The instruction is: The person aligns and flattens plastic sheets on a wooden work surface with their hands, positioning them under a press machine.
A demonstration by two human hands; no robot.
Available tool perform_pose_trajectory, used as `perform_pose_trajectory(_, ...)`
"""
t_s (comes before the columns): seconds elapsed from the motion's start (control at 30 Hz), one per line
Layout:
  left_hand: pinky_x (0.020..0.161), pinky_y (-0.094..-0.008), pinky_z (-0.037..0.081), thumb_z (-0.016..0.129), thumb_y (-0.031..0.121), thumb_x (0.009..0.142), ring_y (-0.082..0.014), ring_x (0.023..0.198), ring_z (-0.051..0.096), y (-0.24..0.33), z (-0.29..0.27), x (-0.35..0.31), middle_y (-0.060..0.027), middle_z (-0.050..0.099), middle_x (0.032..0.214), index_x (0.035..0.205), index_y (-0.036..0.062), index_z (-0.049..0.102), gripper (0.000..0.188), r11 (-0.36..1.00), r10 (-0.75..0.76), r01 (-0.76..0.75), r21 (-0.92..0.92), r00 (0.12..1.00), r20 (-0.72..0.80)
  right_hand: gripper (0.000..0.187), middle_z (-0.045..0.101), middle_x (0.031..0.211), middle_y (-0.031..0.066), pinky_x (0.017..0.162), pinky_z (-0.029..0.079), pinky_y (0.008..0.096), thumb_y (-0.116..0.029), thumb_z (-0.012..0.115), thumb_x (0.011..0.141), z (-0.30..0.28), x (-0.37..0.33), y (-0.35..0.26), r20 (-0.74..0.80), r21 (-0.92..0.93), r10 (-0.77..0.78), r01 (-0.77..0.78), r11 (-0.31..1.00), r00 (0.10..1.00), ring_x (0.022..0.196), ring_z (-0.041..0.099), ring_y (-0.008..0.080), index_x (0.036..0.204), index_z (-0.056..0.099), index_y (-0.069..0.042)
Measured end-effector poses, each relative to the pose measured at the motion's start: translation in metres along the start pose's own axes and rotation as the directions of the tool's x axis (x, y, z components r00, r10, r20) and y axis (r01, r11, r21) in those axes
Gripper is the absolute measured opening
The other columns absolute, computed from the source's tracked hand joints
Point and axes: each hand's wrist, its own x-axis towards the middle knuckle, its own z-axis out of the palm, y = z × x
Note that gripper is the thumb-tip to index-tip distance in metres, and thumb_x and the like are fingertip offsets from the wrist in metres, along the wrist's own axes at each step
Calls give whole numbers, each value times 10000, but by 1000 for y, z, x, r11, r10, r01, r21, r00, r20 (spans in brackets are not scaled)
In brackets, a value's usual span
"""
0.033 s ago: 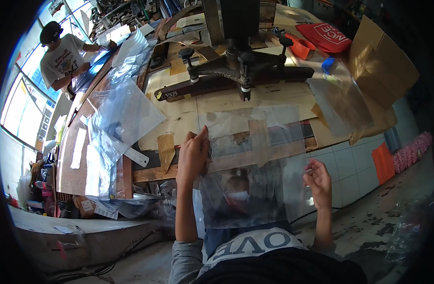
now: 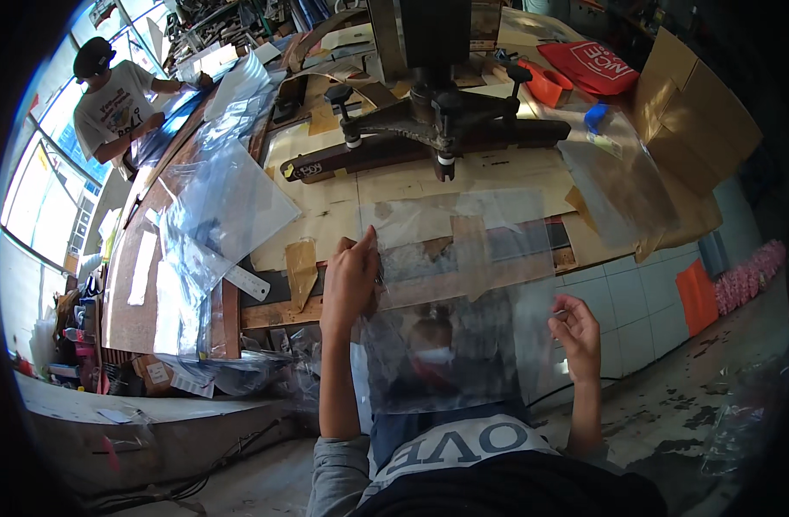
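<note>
So barely anything's changed since the last frame, tbh. My right hand point(image 2: 575, 333) sits a hair lower than it did, the reflection in the clear plastic sheet point(image 2: 446, 345) looks a bit different, and that's about it. My left hand point(image 2: 351, 277) is pretty much where it was, fingers curled in and closed on the sheet's left edge, index finger pointing up along it.

Right hand's half curled with a small gap between thumb and index, right next to the sheet's other edge. Can't tell if it's actually gripping the plastic or just hovering there.

The sheet itself is spread out between my two hands in front of me, upper part over the front of the desk point(image 2: 338, 207), lower part hanging past the wooden edge in front of my shirt point(image 2: 472, 439). Right behind it is the black machine point(image 2: 433, 129) with the long bar across, same spot as before.

Left of me there's a heap of plastic sheets point(image 2: 248, 198), a metal ruler point(image 2: 248, 283) and a strip of tan tape point(image 2: 300, 276) by the edge. Over on the right: another clear sheet point(image 2: 618, 185), a red bag point(image 2: 589, 69) and an open cardboard box point(image 2: 696, 112). A co-worker point(image 2: 114, 112) in a cap stands far left, same place as before.
</note>
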Motion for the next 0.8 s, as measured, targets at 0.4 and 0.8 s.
perform_pose_trajectory(0.4,682,-292,541,588,95,866,-178,797,599,-4,-10,5,-103,537,926,1251,66,525,391,829,-157,244,-504,965,210,276,614,867,97,324,358,188,-61,609,840,11,48,-44,-104,60,-63,70,996,993,511,514,74,1094,544,24)
perform_pose_trajectory(0.8,678,-223,522,594,95,864,-110,872,567,1,-24,4,-80,517,1118,1221,25,553,366,706,-151,234,-669,972,181,333,623,941,122,361,335,110,-49,571,860,-6,62,-63,54,407,74,-89,909,996,573,476,7,1172,552,64)
